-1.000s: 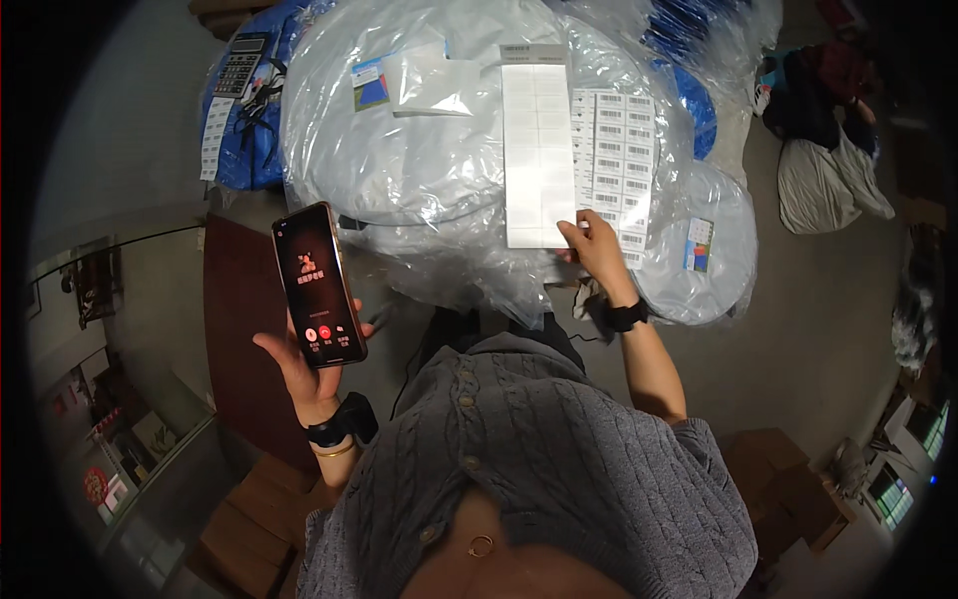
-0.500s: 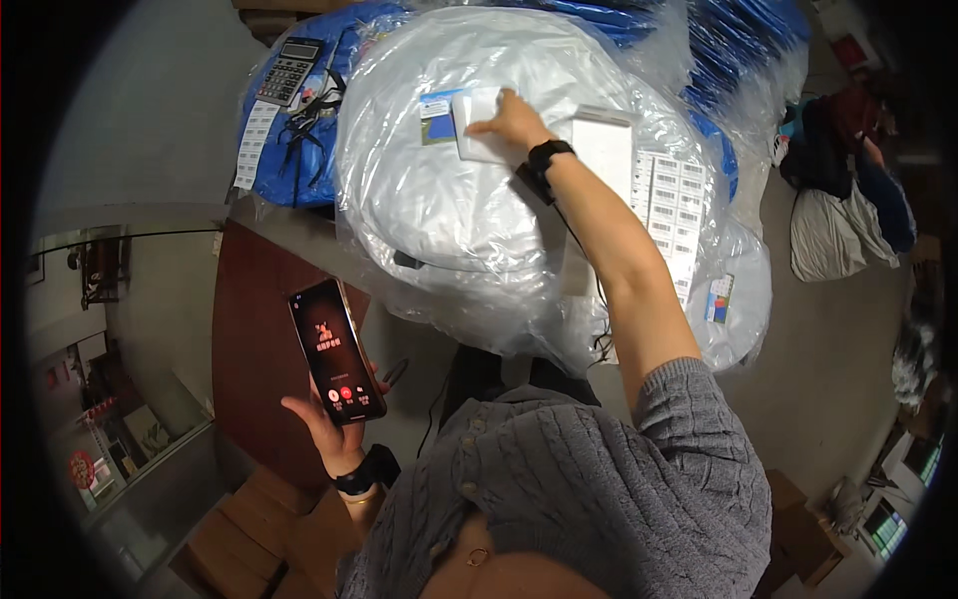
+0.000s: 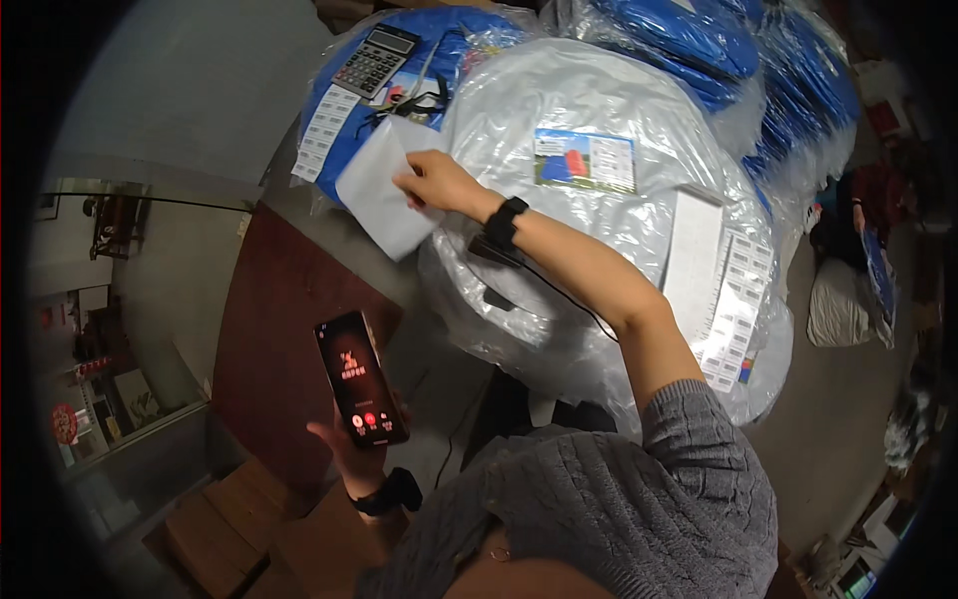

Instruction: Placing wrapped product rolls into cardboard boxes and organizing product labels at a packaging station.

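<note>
Low on the left, my left hand [image 3: 357, 461] grips a smartphone [image 3: 361, 379] whose dark screen shows a lit call display. My right hand [image 3: 439, 183] pinches a white sheet of paper [image 3: 384, 190], holding it over the gap between two plastic-wrapped bundles. Beside that hand lies a big pale, round bundle in clear plastic [image 3: 599, 250]. A colourful printed card [image 3: 585, 160] sits on the bundle's upper part. Farther right on it are a long white box or pad [image 3: 693, 245] and a sheet of barcode labels [image 3: 738, 299].
A blue wrapped bundle [image 3: 334, 90] at the far left carries a calculator [image 3: 375, 60], a label strip [image 3: 327, 133] and black straps [image 3: 409, 102]. More blue wrapped bundles [image 3: 679, 40] lie behind. Cardboard boxes [image 3: 225, 524] stand lower left; another person [image 3: 863, 215] is at right.
My right hand has carried the white paper leftward off the pale bundle, uncovering the whole printed card. The left hand still holds the phone. The view has shifted.
</note>
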Action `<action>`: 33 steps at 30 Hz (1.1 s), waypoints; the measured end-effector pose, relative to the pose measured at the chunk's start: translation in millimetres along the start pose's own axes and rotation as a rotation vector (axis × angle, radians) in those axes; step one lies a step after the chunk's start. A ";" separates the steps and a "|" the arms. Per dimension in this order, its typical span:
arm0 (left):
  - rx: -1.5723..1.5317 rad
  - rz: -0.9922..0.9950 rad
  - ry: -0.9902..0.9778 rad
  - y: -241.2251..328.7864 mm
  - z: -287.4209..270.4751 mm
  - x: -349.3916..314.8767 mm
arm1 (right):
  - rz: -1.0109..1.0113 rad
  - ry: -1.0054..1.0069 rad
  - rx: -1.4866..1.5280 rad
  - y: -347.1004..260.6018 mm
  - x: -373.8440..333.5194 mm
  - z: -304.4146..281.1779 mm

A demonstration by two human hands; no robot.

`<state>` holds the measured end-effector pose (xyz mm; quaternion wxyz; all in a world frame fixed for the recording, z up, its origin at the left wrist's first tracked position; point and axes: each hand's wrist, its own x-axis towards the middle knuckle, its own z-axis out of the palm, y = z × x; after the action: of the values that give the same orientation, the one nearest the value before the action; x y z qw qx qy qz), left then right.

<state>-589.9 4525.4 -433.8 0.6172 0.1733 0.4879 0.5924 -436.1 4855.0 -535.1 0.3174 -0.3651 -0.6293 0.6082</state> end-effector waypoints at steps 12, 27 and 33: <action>0.056 0.084 0.435 -5.8 -64.0 -23.3 | 0.055 0.559 0.690 69.5 213.1 1.6; 0.077 -0.118 -0.049 19.3 -16.7 40.0 | 0.073 0.757 -0.173 -11.6 -210.9 -99.5; 0.048 -0.218 -0.416 48.1 46.7 68.3 | 0.959 0.882 -0.760 24.6 -374.9 -190.3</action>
<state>-591.4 4615.4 -401.1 0.7606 0.2526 0.3799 0.4619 -74.4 4639.4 -531.8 0.0925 -0.8930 -0.3825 0.2183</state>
